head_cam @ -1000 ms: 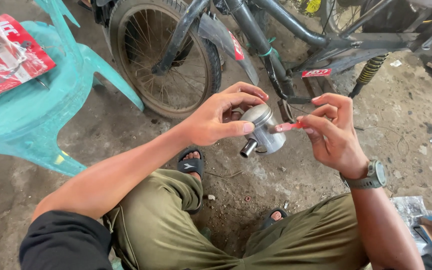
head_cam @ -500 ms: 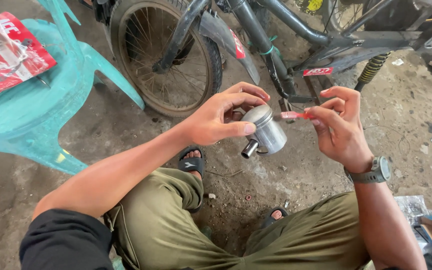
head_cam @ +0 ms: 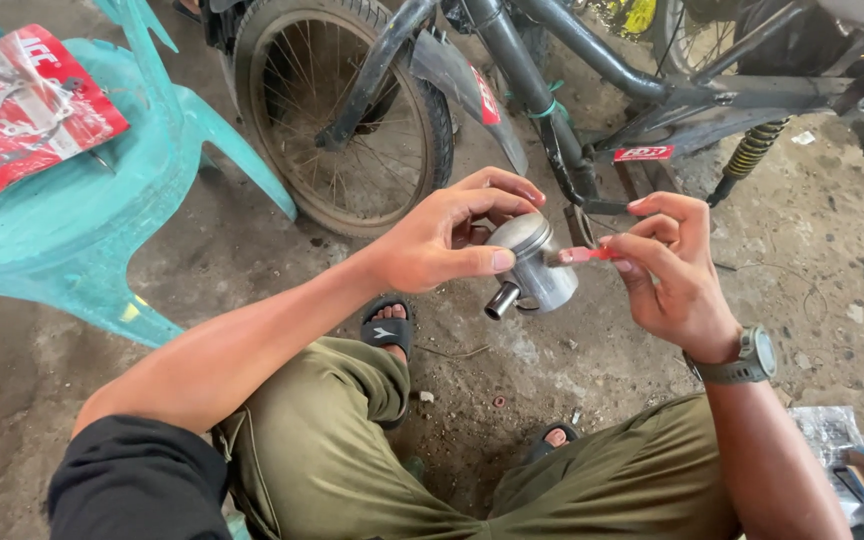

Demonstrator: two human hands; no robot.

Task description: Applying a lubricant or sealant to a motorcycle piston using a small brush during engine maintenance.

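A dirty, stained grey concrete floor (head_cam: 832, 250) fills the view, gritty and littered with small scraps near its right edge. A black-framed motorbike (head_cam: 592, 70) stands along the far edge, its spoked wheel with a worn black tyre (head_cam: 347, 110) towards the left. A turquoise plastic chair (head_cam: 72, 230) sits at the floor's left edge, carrying a red and clear flat packet (head_cam: 17, 110). Above the person's olive-trousered knees, the left hand (head_cam: 442, 240) is closed around a shiny silver metal piston with a pin sticking out below (head_cam: 532, 265), held in mid-air. The right hand (head_cam: 677, 270) pinches a small red-handled brush (head_cam: 582, 255) whose tip touches the piston's side.
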